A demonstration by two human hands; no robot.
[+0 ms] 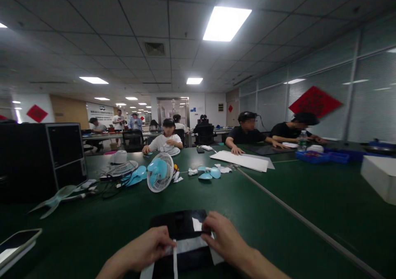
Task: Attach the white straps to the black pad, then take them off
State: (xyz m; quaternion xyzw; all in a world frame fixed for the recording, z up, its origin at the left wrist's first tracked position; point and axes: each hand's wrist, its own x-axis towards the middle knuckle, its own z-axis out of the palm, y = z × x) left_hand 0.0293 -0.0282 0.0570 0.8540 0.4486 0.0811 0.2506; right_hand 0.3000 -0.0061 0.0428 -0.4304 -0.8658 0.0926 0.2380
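Observation:
A flat black glossy panel [167, 221] lies on the table close to me. A pale flat strip [190, 244] runs across it between my hands. My left hand [154, 246] is closed in a pinch at the strip's left end, where a narrow white strip [175, 262] hangs toward me. My right hand [227, 239] has its thumb and fingers curled together at the strip's right end. A white patch [197, 224] shows on the panel beside those fingers. More white material shows under both hands, partly covered by them.
On the green table [247, 213] stand a blue-bladed fan [160, 172], loose blue blades [209, 173] and cables. A phone [20, 242] lies at left near a black computer case [66, 155]. A white box [380, 176] is at right. Several people work opposite.

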